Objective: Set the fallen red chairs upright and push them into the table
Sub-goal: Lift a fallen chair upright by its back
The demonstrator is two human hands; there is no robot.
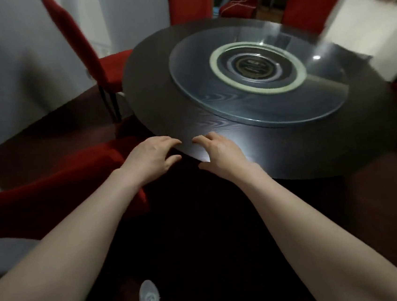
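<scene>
Motion blur softens the whole view. Taking the round dark wood-grain table (151, 81) as the dial, with 6 o'clock nearest the person, both bare hands reach toward its rim at about 7 o'clock. The left hand (153, 158) hangs just short of the edge, fingers loosely spread and slightly bent, holding nothing. The right hand (219, 151) lies over the rim with the same relaxed spread, also holding nothing; whether its fingertips touch the wood I cannot tell. A fallen red upholstered chair (62, 189) lies tipped over on the dark floor at 8 o'clock, just beside the table, with the left forearm crossing above it. An upright red chair (110, 69) stands at 10 o'clock, its seat meeting the table's edge. A second red chair back (189, 1) rises at 12 o'clock and a third red chair back (309, 1) at 1 o'clock. A round clear glass turntable (197, 77) sits on the table's middle. Two white shoes (150, 300) show on the floor at 6 o'clock.
</scene>
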